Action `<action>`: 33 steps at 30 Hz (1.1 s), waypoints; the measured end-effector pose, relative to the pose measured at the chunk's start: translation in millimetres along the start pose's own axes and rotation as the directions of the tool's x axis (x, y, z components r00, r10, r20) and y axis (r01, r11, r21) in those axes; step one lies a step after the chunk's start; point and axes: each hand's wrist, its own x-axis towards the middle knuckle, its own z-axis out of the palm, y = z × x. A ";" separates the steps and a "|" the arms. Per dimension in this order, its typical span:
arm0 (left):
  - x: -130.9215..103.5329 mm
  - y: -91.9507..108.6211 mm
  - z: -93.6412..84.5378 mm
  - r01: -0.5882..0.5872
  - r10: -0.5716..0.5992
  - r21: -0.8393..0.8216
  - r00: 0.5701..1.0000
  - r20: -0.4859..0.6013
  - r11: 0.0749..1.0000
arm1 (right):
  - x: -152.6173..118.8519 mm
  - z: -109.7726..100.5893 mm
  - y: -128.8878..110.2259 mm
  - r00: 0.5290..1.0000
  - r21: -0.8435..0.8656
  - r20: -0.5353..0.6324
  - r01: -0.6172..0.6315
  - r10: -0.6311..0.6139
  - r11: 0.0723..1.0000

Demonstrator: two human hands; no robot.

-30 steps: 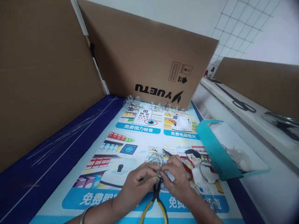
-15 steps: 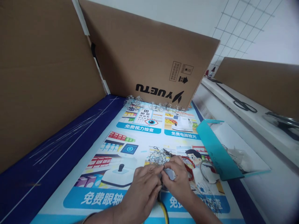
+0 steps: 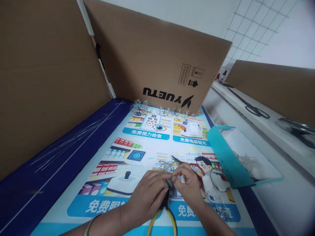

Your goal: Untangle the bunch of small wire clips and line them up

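Observation:
Near the front of the printed mat (image 3: 142, 164), my left hand (image 3: 150, 193) and my right hand (image 3: 187, 183) meet, fingertips pinched together. Between them is a small wire piece, mostly hidden by the fingers. A tangle of thin silvery wire (image 3: 167, 166) lies just beyond the fingertips. Yellow-handled pliers (image 3: 171, 219) rest below the hands, their dark head partly covered by my left hand. Red-handled scissors (image 3: 198, 170) lie beside my right hand, the dark tip pointing up and left. A wire coil (image 3: 219, 179) sits to their right.
A teal open box (image 3: 227, 160) holding wire bits stands at the right edge. Wire pieces (image 3: 167, 112) line the foot of the cardboard panel (image 3: 157, 59). Long thin wires (image 3: 73, 141) lie on the blue strip at left. Black scissors (image 3: 251, 106) rest on the white ledge.
My left hand has shifted slightly left and up, uncovering more of the yellow-handled pliers. My right-hand fingers have changed their pose, and the dark scissor tip shows more clearly.

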 end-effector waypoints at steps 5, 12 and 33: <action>4.4 -4.2 -1.7 -0.003 0.003 0.096 1.000 0.000 0.995 | 2.0 -2.4 6.2 0.996 0.169 0.046 -0.082 0.076 0.982; 6.0 -12.6 2.6 -0.068 0.042 0.187 0.989 0.141 0.980 | 2.1 -3.6 9.3 0.987 0.252 0.092 -0.148 0.129 0.956; 9.1 -16.2 2.3 0.215 -0.217 -0.022 0.970 -0.113 0.976 | -0.6 8.4 4.7 0.996 -0.109 0.064 0.069 -0.062 0.992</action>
